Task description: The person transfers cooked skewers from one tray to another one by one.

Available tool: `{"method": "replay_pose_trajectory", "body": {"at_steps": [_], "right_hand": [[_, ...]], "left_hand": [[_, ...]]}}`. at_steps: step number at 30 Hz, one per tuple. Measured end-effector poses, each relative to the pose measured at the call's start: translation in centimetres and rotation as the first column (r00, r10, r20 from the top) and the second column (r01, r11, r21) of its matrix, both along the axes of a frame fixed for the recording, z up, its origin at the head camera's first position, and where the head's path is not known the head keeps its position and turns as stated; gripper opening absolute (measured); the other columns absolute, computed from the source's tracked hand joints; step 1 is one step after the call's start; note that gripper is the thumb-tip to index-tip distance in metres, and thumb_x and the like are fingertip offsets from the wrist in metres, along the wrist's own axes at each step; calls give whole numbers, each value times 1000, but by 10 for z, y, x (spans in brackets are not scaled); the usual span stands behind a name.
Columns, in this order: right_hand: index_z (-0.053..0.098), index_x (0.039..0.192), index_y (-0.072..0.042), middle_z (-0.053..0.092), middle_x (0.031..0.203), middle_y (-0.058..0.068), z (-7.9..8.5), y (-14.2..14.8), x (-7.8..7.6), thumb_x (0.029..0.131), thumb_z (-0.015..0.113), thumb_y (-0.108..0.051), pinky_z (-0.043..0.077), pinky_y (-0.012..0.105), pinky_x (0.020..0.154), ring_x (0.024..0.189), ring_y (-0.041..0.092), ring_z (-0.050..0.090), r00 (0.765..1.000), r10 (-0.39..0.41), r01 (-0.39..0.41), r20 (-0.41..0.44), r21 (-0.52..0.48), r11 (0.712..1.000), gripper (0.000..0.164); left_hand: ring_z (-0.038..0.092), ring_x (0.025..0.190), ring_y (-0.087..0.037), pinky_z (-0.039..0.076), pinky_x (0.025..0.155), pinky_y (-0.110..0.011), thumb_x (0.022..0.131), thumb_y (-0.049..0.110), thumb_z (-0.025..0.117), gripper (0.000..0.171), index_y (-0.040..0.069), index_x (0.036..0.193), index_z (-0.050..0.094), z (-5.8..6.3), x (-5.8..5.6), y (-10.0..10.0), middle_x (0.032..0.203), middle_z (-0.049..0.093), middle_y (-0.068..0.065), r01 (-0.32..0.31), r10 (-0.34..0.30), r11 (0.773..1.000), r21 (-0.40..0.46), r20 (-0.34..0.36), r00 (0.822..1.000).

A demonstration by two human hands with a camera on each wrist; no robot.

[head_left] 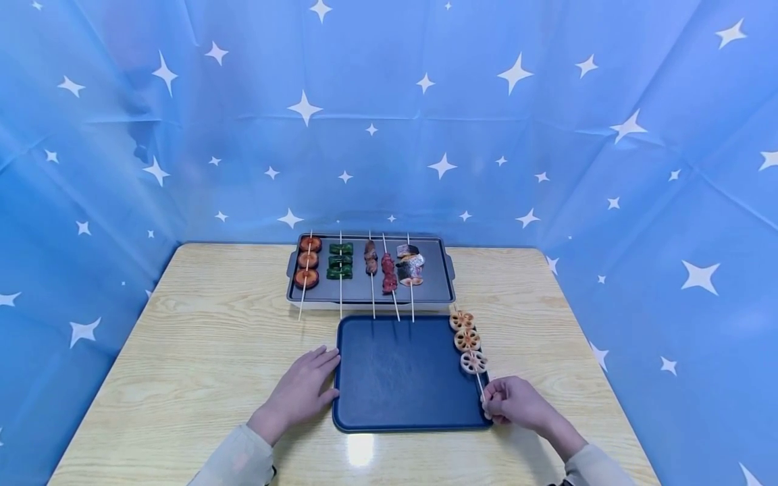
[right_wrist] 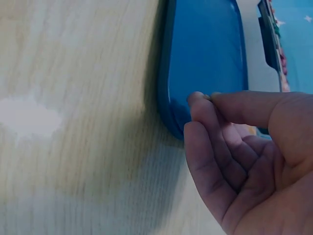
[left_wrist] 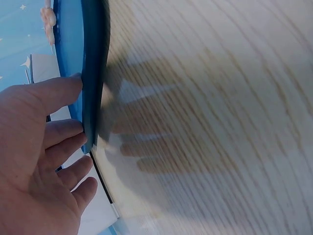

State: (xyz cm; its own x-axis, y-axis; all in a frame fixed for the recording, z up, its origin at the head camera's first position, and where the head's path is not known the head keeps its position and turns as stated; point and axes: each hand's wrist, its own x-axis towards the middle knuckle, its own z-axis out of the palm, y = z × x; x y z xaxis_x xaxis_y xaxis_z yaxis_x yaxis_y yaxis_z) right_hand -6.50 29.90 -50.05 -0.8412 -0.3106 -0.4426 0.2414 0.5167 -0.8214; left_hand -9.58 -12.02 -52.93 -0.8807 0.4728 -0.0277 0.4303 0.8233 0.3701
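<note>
My right hand (head_left: 512,403) pinches the bare stick end of a lotus root skewer (head_left: 467,339) between thumb and forefinger. Three lotus slices lie along the right edge of a dark blue tray (head_left: 413,378). In the right wrist view, the fingertips of the right hand (right_wrist: 234,142) meet on the stick's end above the tray corner; the slices are mostly hidden behind the hand. My left hand (head_left: 302,387) rests its fingertips against the tray's left rim. The left wrist view shows that hand (left_wrist: 44,142) with its fingers loosely extended, touching the tray edge (left_wrist: 93,63).
Behind the tray stands a grill plate (head_left: 434,270) with handles. Across it lie a skewer of round orange-brown slices (head_left: 308,260), a green pepper skewer (head_left: 340,261), two meat skewers (head_left: 389,273) and a fish-like skewer with silvery skin (head_left: 410,265). All rest on a wooden table (head_left: 213,324).
</note>
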Motion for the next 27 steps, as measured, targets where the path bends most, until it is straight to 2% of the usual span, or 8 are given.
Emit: {"method": "replay_pose_trajectory", "body": {"at_steps": [7,14,17,21,27], "right_hand": [[61,85,9,67,68,8,0,-3,5,85,59,0,51,25,49,57,11,57,999,32,-33,24,16,999,9],[62,78,5,67,65,10,0,-5,6,90,62,-8,54,29,48,57,14,61,999,30,-29,-14,109,994,17],[64,73,0,64,61,5,1,-6,5,88,65,-11,50,26,46,53,11,57,995,66,-48,-80,207,977,19],[65,66,-9,58,55,-4,2,-7,3,86,68,-16,40,20,44,48,8,49,982,112,-53,-155,344,937,22],[64,62,-10,56,53,-5,4,-8,2,84,70,-17,37,20,45,48,8,47,976,136,-59,-168,398,916,24]], "left_hand": [[43,139,-33,34,117,-49,88,33,71,60,2,136,55,0,1,0,145,52,-10,8,-8,1000,7,-23,1000],[43,139,-34,34,117,-49,88,32,70,59,1,136,55,1,0,0,145,53,-11,11,-11,1000,-15,-29,1000],[43,139,-33,34,118,-48,88,32,70,59,1,136,55,1,0,0,145,53,-11,8,-9,1000,-15,-22,1000],[43,139,-34,34,118,-49,88,31,70,59,0,136,55,0,0,0,145,53,-12,10,-11,1000,-11,-26,1000],[45,138,-34,36,116,-49,87,32,71,59,1,135,56,-3,1,0,144,53,-12,16,-16,1000,3,-49,999]]}}
